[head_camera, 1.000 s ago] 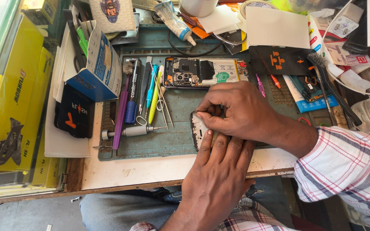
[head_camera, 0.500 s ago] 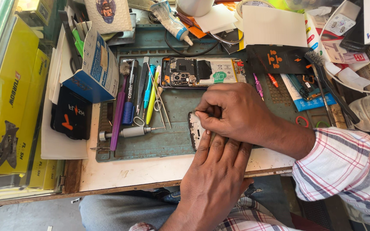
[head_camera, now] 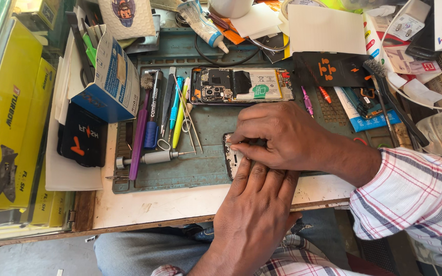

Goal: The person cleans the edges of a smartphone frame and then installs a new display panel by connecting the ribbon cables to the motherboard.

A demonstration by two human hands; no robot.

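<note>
Cluttered counter (head_camera: 190,202): left hand (head_camera: 254,204) flat, pinning a phone part (head_camera: 233,158); right hand (head_camera: 287,135) pinched on its edge just above, seemingly prying, which calls for careful lifting.

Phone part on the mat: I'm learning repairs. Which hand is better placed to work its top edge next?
Probably the right hand: its fingertips pinch at the phone part near its top edge, while the left hand lies flat on it, pinning it down.
</note>
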